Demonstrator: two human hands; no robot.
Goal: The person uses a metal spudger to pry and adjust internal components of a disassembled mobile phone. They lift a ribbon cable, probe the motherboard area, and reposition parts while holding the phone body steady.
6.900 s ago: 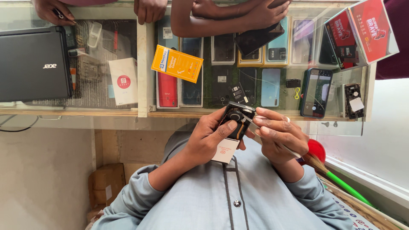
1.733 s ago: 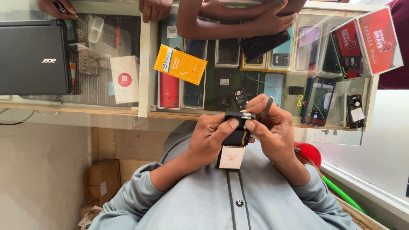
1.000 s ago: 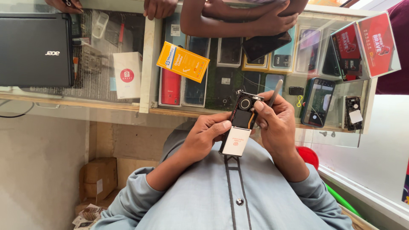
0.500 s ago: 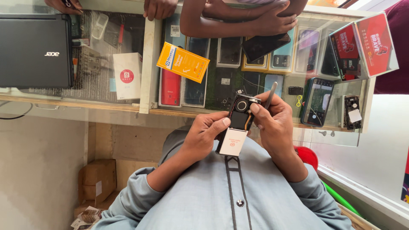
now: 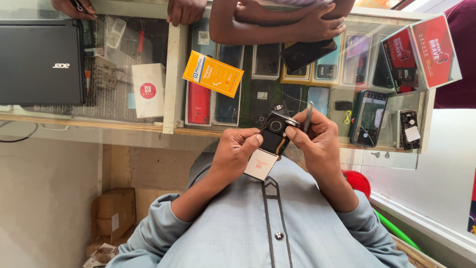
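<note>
We've got both hands up in front of our chest, before the glass counter [image 5: 148, 126], sharing a small opened phone [image 5: 275, 135]: black, with a round camera ring at its top end and a white battery [image 5: 261, 165] sticking out at the bottom. Its long axis runs tilted, camera end towards the counter and battery end towards our shirt [image 5: 258, 223]. Our left hand [image 5: 237, 151] is curled tight round its lower edge, while our right hand [image 5: 320, 141] pinches the upper corner, a thin metal tool [image 5: 308, 115] tucked in its fingers.
</note>
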